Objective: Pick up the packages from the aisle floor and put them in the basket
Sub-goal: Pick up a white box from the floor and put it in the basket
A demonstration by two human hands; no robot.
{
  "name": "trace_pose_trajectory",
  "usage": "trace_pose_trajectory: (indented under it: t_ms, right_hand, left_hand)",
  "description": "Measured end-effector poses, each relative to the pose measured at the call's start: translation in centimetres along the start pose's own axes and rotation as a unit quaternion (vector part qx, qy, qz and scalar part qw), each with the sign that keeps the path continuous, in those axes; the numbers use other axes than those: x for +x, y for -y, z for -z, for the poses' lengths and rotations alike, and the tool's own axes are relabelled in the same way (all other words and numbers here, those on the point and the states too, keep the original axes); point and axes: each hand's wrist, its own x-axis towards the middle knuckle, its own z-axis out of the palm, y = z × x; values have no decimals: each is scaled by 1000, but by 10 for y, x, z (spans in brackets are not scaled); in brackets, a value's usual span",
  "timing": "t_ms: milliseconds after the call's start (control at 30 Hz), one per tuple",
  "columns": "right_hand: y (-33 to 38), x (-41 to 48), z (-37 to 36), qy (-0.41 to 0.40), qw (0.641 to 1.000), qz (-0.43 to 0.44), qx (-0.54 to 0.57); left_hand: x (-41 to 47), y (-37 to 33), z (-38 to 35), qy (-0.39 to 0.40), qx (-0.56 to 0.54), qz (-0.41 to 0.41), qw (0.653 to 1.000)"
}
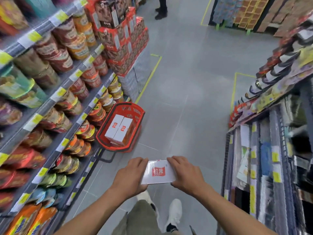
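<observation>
Left shelving (50, 99) is packed with instant noodle cups (62, 58) and yellow price tags; a stack of red cartons (125, 41) sits at its far end. The red shopping basket (131, 108) is on the grey floor, tight against the shelf base, with its black handle (108, 156) down in front. Inside are two white packages (115, 126), side by side, red logos up (more stacked under them; count unclear).

The task package, a white box with a red logo (158, 172), is held in the air near the basket, on its right. The left hand (131, 173) has fingers curled over the box's left end, and the right hand (184, 173) is curled over the right end. White shoes (174, 212) are below.

Yellow floor tape (149, 78) edges the aisle. Another person's dark legs (161, 9) are at the far end. Right shelving (271, 150) holds blurred packets. The floor between box and basket is open.
</observation>
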Motion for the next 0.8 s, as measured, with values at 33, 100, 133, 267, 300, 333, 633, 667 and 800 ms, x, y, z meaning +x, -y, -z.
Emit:
trace_pose_trajectory:
  t_ms: [33,100,133,267,300,333,633,667,800]
  right_hand:
    - [1,19,4,3,1000,15,-6]
    - [7,54,13,4,999,39,-13]
    - [11,67,17,7,999,47,-13]
    - [31,136,37,-1,997,76,-12]
    - [36,156,42,-1,997,79,-15]
    - [40,180,48,-1,996,81,-21]
    - [51,326,75,2,997,65,-45]
    - [50,341,79,1,997,62,-41]
    - [45,406,85,-4,999,43,-25]
  left_hand:
    - [8,8,2,0,-1,20,1000]
    - [24,24,9,0,-3,54,999]
    - [31,31,13,0,1,68,998]
    - [73,69,40,-24,25,109,993]
    - [85,80,48,-29,32,116,992]
    - [99,94,56,-31,37,125,991]
    - [220,171,113,-14,73,140,987]
    - [236,177,118,-8,77,137,988]
    - [305,197,129,17,100,112,989]
